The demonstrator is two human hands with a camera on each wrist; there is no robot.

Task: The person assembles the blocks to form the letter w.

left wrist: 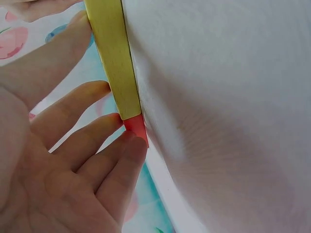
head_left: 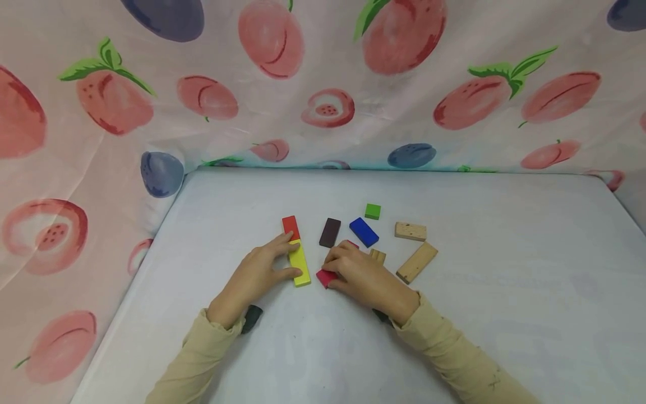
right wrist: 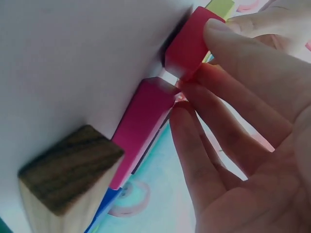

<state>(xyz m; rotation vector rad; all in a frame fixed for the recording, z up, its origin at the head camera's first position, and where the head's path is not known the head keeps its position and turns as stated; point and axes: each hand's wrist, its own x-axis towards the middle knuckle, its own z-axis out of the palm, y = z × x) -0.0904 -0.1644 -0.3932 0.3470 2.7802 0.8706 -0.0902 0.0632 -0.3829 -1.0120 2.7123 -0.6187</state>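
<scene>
Crimson block (head_left: 326, 277), lower centre of the head view: pinched by thumb and fingers of right hand (head_left: 363, 278). Just left, yellow block (head_left: 299, 260) and orange-red block (head_left: 290, 223) end to end; left hand (head_left: 258, 267) loosely spread, fingertips touching both. Risks: uneven left-hand pressure could skew that row; right fingertips could knock the nearby magenta block (right wrist: 143, 131). No containers seen.
</scene>
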